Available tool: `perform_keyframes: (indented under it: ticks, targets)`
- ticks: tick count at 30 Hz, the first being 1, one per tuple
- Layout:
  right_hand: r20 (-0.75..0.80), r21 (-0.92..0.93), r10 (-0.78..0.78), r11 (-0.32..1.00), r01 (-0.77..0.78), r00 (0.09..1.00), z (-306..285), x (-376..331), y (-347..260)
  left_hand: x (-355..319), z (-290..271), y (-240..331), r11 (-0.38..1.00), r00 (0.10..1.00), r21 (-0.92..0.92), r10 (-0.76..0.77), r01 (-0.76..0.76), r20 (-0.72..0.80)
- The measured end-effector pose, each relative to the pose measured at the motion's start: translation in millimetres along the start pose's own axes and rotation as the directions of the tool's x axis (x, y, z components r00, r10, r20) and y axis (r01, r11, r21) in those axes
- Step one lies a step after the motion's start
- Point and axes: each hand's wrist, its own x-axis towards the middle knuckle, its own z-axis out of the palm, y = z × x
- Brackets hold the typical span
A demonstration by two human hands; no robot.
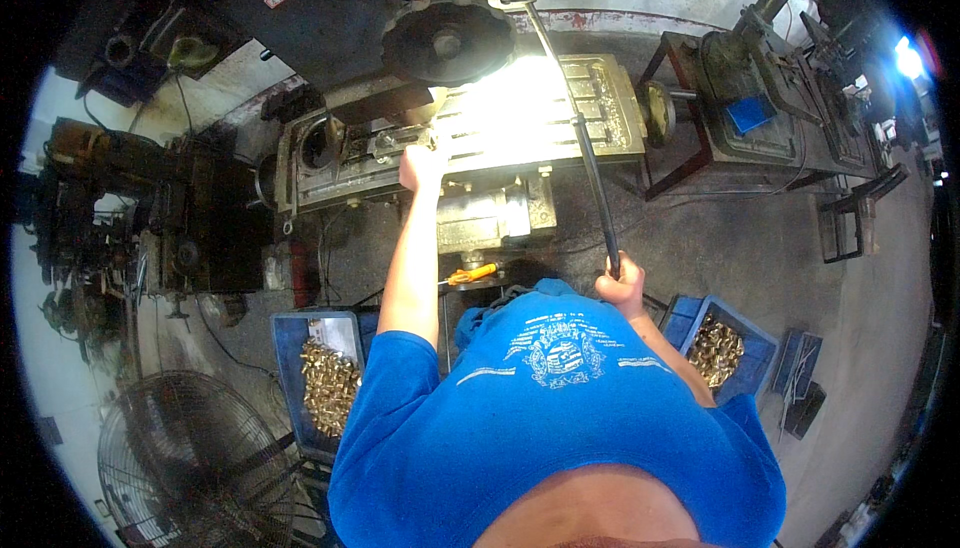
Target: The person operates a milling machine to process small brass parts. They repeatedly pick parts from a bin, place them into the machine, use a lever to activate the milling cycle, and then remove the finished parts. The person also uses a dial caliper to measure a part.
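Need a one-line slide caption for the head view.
Person at a drill press: left hand on the brightly lit machine table, right hand gripping the long black lever, blue crates of brass parts at both sides.

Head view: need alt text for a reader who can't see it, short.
Seen from above, a person in a blue shirt stands at a drilling machine, left hand on its brightly lit table, right hand gripping a long black lever. Blue crates of brass parts sit at either side.
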Motion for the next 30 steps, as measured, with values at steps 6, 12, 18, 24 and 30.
perform_keyframes:
  ticks: [6,12,18,24,30]
  targets:
    - [0.012,-0.026,0.004,1.0,-0.004,1.0,-1.4,1.4,3.1,0.4,-0.3,0.6,0.999,1.0,-0.042,-0.015,0.016,0.015]
    - [-0.001,-0.092,-0.014,0.996,0.014,1.0,-2.2,2.6,9.7,-0.1,-2.8,2.1,0.999,0.998,-0.004,-0.041,0.041,0.038]
    - [-0.01,-0.042,0.021,0.999,-0.021,1.0,-1.8,3.9,19.1,-1.9,-6.1,4.7,1.0,0.999,-0.013,-0.027,0.027,0.045]
    - [-0.007,-0.008,0.041,0.999,-0.041,0.999,-1.2,4.6,18.2,-2.0,-5.8,4.8,1.0,0.999,-0.009,-0.026,0.026,0.038]
    - [0.001,-0.057,0.032,0.998,-0.032,0.999,0.1,4.1,6.8,4.1,5.6,-4.7,1.0,1.0,-0.006,-0.013,0.013,0.001]
